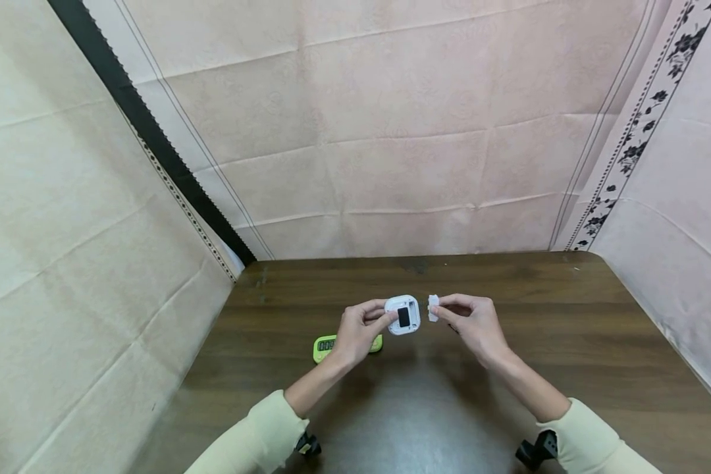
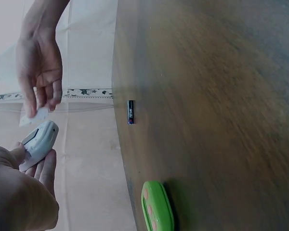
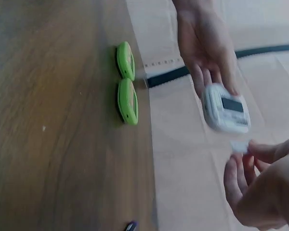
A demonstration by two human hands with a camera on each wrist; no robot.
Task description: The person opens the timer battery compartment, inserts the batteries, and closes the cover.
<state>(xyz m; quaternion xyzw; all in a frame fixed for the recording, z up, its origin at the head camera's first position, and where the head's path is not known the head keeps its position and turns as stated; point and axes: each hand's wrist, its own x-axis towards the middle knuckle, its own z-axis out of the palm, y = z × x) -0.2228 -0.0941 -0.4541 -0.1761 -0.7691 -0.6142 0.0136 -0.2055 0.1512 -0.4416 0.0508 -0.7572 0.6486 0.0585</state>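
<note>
My left hand (image 1: pixel 355 332) grips a rounded white digital timer (image 1: pixel 413 315) by its left edge, thumb on the face turned up. That face carries a black rectangle and a recess along its right side. Just right of it, my right hand (image 1: pixel 476 326) pinches a small white battery cover (image 1: pixel 433 308) between thumb and fingers. A narrow gap parts cover and timer. Both are held above the table, as the right wrist view also shows with the timer (image 3: pixel 226 113) and the cover (image 3: pixel 239 147).
Two lime-green digital timers (image 3: pixel 127 101) lie side by side on the wooden table (image 1: pixel 261 395), partly behind my left hand in the head view. A dark AAA-like battery (image 2: pixel 130 112) lies near the table's far side. Pale cloth walls (image 1: pixel 391 164) enclose the table.
</note>
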